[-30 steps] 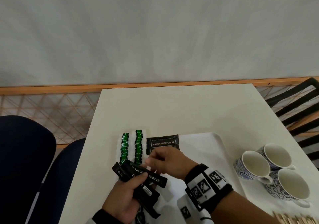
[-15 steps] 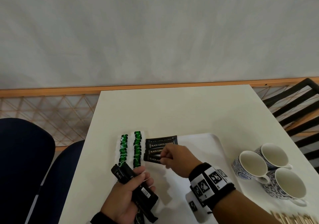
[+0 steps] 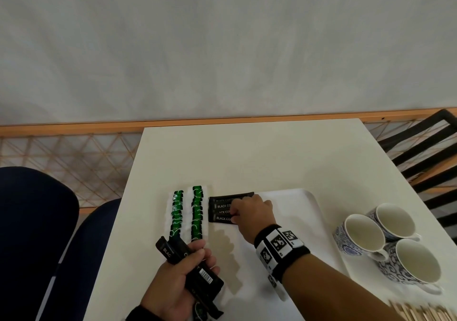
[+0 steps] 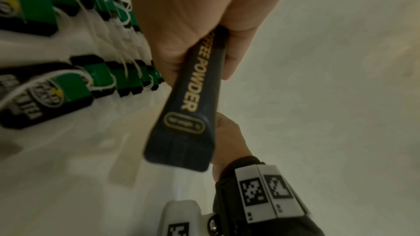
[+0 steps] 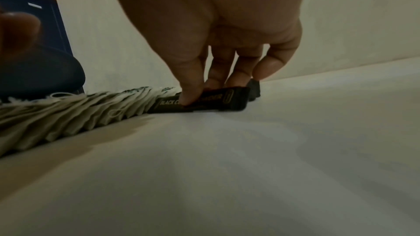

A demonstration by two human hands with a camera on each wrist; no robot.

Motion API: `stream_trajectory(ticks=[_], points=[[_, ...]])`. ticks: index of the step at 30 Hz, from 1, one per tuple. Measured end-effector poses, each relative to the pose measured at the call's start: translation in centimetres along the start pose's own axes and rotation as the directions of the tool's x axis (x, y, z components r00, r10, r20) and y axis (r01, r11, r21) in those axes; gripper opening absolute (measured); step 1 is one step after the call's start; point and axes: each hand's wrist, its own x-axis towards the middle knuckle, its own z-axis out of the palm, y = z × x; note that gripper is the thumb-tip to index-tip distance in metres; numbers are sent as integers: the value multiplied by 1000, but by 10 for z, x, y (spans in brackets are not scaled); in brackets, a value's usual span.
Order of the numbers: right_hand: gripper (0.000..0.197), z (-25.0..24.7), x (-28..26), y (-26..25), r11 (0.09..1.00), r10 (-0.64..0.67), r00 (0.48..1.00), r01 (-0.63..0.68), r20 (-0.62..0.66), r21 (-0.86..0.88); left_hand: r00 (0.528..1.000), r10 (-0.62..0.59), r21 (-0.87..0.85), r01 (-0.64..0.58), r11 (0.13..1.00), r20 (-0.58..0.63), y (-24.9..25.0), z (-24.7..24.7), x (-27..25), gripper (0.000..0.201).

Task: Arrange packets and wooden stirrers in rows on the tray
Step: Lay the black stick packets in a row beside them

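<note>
The black packets [image 3: 223, 209] are slim, dark sachets with gold lettering reading "BLACK COFFEE POWDER"; they lie overlapping in a short row on the white tray [image 3: 296, 197], just beside two rows of green-and-white sachets [image 3: 188, 212]. The right hand [image 3: 252, 209] has its fingers [image 5: 193, 78] curled down, pinching the nearest packet of that row; the left hand [image 3: 178, 278] grips a bundle of black packets [image 3: 195, 266] above the worktop [image 3: 247, 155], one showing a barcode.

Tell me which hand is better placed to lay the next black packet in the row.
The right hand. Its fingers are at the black packet row on the tray; the left hand grips the spare packets and can offer one.
</note>
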Motion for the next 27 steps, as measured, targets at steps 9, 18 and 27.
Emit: stream_trajectory(ticks=[9, 18, 27], points=[[21, 1, 4, 0, 993, -66, 997, 63, -30, -95, 1000, -5, -2, 5, 1000, -6, 2, 1, 0, 15], [18, 7, 5, 2, 976, -153, 983, 134, -103, -170, 1000, -18, -7, 18, 1000, -23, 1, 0, 0, 15], [19, 11, 5, 1, 973, -165, 978, 141, -126, -180, 998, -48, 11, 49, 999, -33, 4, 4, -5, 16]])
